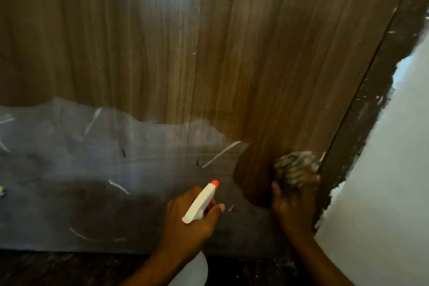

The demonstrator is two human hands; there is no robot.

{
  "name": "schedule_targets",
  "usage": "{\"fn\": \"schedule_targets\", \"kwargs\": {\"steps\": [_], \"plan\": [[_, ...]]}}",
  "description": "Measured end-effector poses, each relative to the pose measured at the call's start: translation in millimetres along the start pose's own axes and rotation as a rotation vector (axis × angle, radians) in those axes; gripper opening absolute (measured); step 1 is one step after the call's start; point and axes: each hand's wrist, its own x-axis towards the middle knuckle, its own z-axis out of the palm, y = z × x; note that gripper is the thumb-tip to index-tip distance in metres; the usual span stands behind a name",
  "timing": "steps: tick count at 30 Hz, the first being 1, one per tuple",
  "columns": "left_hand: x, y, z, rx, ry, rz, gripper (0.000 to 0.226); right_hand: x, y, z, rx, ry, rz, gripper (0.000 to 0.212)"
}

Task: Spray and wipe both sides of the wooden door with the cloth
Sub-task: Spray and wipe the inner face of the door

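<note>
The wooden door (209, 53) fills most of the view, brown with vertical grain. Its lower part is covered by a dusty grey film with white scratches, and a wiped brown patch shows near the lower right. My left hand (188, 220) grips a white spray bottle (200, 202) with an orange nozzle, pointed up at the door. My right hand (292, 202) presses a bunched grey cloth (294, 167) against the door near its right edge.
A dark door frame (371, 109) with white paint flecks runs along the door's right edge. Beyond it stands a pale wall (394, 169). Dark floor (69, 269) lies below the door's bottom edge.
</note>
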Motion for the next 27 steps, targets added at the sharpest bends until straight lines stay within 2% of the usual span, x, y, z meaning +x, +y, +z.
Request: {"fn": "schedule_targets", "kwargs": {"steps": [2,3,4,5,6,8,9,11,13,15,17,18,19,20,22,23,25,27], "plan": [[1.7,-8.9,-12.3,0.011,0.036,0.043,0.027,48.2,-44.1,-2.3,-0.014,0.104,0.283,0.065],[1.9,-12.2,-17.8,0.019,0.055,0.061,0.024,66.7,-73.1,-1.6,0.015,0.143,0.343,0.068],[2.0,-13.7,-22.3,0.024,0.068,0.072,0.020,76.4,-99.4,0.1,0.052,0.168,0.297,0.068],[1.6,-13.9,-27.4,0.030,0.083,0.078,0.019,75.9,-121.3,3.9,0.071,0.164,0.117,0.062],[0.7,-15.6,-31.5,0.038,0.096,0.090,0.021,64.1,-133.1,11.6,0.054,0.124,-0.154,0.052],[-2.5,-16.4,-41.2,0.028,0.120,0.107,0.020,26.6,-133.6,21.4,0.016,-0.067,-0.609,0.048],[-4.6,-17.2,-45.2,0.019,0.127,0.107,0.018,11.4,-117.6,22.6,0.015,-0.148,-0.723,0.048],[-8.3,-20.3,-54.4,0.016,0.150,0.113,0.022,-4.2,-76.6,14.8,0.021,-0.186,-0.762,0.038],[-10.8,-26.5,-63.0,0.037,0.190,0.092,0.027,-4.4,-44.3,1.2,-0.017,-0.138,-0.624,0.042],[-10.9,-31.7,-70.0,0.046,0.219,0.050,0.033,11.7,-31.9,-7.1,-0.079,-0.096,-0.284,0.053],[-11.3,-37.8,-81.1,0.035,0.255,0.022,0.039,40.5,-63.5,-6.6,-0.048,-0.136,0.086,0.070],[-10.6,-39.1,-86.4,0.040,0.271,0.009,0.033,55.3,-89.3,-3.8,0.000,-0.141,0.172,0.076],[-9.5,-41.4,-91.6,0.044,0.284,-0.006,0.024,66.1,-118.3,-2.0,0.043,-0.134,0.183,0.078],[-8.5,-41.7,-98.1,0.043,0.283,-0.010,0.014,72.2,-146.2,0.8,0.052,-0.112,0.090,0.073],[-8.8,-40.9,-112.1,0.049,0.270,0.003,0.012,69.2,-186.3,11.0,0.012,-0.012,-0.338,0.048],[-9.3,-41.2,-119.1,0.052,0.273,0.015,0.013,60.4,-197.9,15.3,0.005,-0.025,-0.557,0.047],[-10.8,-43.5,-132.6,0.033,0.288,0.028,0.012,37.0,-194.9,19.7,-0.066,-0.155,-0.885,0.053],[-14.3,-50.4,-145.4,-0.006,0.308,0.023,0.017,23.2,-166.1,19.6,-0.159,-0.248,-1.044,0.052]]}}
